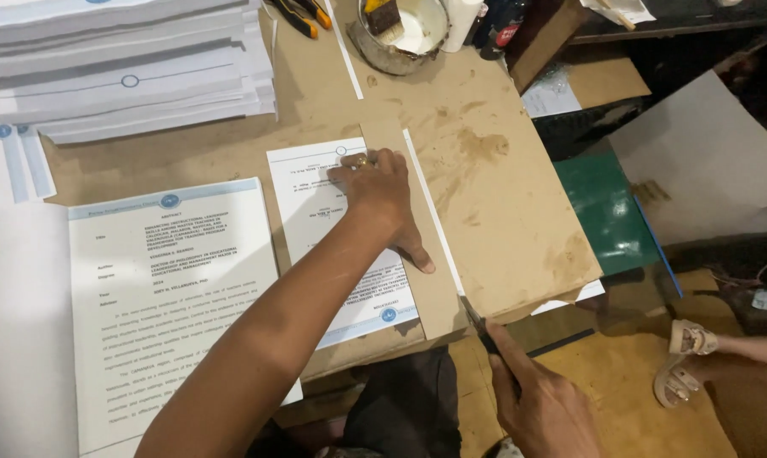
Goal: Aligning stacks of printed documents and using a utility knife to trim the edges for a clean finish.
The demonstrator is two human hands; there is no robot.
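Left hand (382,193) is pressing flat, fingers spread, on a brown card strip (417,254) laid over a printed sheet (316,203) at the board's (502,195) near edge. Right hand (540,407) is closed, gripping a knife (478,326) at the strip's lower end. Thin, light, likely slippery paper; best pinned flat from above.

A small bookbinding or print-finishing workshop.
You are at a glue-stained cardboard-covered table (502,195), with stacks of printed sheets (129,76), a glue pot (400,34) holding a brush (382,15), and cutters (303,17) nearby.
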